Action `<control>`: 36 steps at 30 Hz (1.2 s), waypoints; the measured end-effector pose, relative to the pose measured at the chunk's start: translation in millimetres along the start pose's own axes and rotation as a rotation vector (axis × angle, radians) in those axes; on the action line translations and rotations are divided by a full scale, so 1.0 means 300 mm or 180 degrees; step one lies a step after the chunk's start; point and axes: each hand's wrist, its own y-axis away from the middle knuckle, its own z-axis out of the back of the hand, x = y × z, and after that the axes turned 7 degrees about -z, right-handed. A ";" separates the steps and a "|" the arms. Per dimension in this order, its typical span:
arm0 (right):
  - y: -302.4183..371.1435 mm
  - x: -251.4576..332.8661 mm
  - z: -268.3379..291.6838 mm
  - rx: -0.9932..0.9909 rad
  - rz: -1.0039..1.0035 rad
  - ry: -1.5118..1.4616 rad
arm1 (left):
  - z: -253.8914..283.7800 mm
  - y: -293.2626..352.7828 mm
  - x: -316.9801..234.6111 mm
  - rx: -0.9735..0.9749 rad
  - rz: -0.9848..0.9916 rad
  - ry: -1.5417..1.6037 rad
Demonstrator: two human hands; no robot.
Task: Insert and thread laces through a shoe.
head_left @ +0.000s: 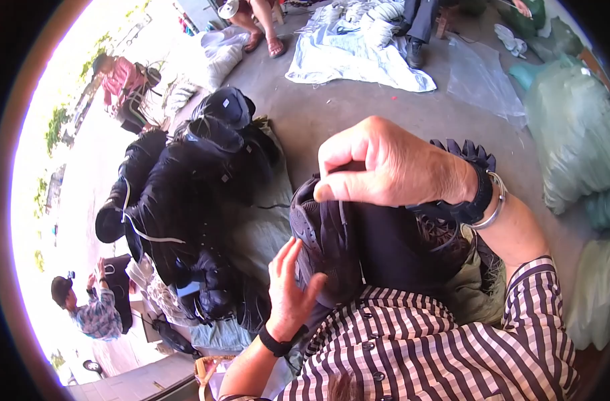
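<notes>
A dark stitched piece with a mesh panel, resembling a shoe upper, lies across my lap. My left hand rests along its left side, fingers stretched out and thumb apart, touching it without a grasp. Above its far end is my right hand, with thumb and forefinger pinched together. Anything between those fingertips is too small or hidden to make out. Dark fabric covers my lap beside the piece, and more black pieces with cords lie to the right, partly behind my right wrist.
Stacks of nested black pieces, some tied with white cord, stand to my left. Pale green sacks line the right side. A white sheet lies ahead. Other people sit ahead and to the left, one in a pink top.
</notes>
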 end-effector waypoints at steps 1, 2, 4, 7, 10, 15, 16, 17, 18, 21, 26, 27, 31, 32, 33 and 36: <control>0.010 0.006 0.000 -0.0001 0.0023 0.0079 | 0.007 -0.023 -0.003 -0.0131 0.0154 0.0471; 0.019 0.015 0.000 0.0002 0.0053 0.0162 | 0.015 -0.050 -0.005 -0.0268 0.0308 0.0939; 0.031 0.021 -0.015 -0.0092 0.0474 0.0188 | -0.009 -0.102 0.007 -0.0346 0.0431 0.1507; 0.064 0.045 -0.057 -0.0181 0.0994 0.0504 | -0.008 -0.165 0.006 0.0615 0.0056 0.0774; 0.104 0.071 -0.072 -0.0063 0.1017 0.0877 | -0.020 -0.186 0.017 0.1070 -0.0614 0.0851; 0.137 0.071 -0.078 -0.0006 0.1231 0.1004 | -0.088 -0.144 0.005 0.0925 -0.0837 -0.0027; 0.142 0.086 -0.076 0.0013 0.1303 0.0971 | -0.093 -0.121 0.006 0.0814 -0.0628 0.0126; 0.148 0.106 -0.068 0.0031 0.1290 0.1146 | -0.107 -0.100 0.010 0.0632 -0.0423 0.0301; 0.152 0.116 -0.063 0.0024 0.1281 0.1279 | -0.118 -0.085 0.015 0.0565 -0.0187 0.0389; 0.173 0.079 -0.046 -0.0130 0.0929 0.1347 | -0.097 -0.105 0.027 0.0508 0.0058 0.0712; 0.258 -0.076 -0.036 -0.1188 0.0427 0.0828 | -0.018 -0.144 0.065 -0.1212 0.1317 0.3142; 0.304 -0.105 -0.019 -0.1199 -0.0553 -0.0229 | 0.021 -0.164 0.083 -0.1751 0.1663 0.3303; 0.499 -0.414 0.011 -0.2008 -0.2109 -0.3396 | 0.189 -0.152 0.341 -0.2915 0.2351 0.4518; 0.536 -0.487 -0.015 -0.2296 -0.2463 -0.3549 | 0.230 -0.098 0.408 -0.2868 0.2422 0.4804; 0.571 -0.522 -0.025 -0.2085 -0.2602 -0.3293 | 0.279 -0.051 0.472 -0.3318 0.2414 0.4639; 0.690 -0.648 -0.065 -0.1615 -0.2802 -0.2526 | 0.458 0.181 0.742 -0.4154 0.2588 0.3981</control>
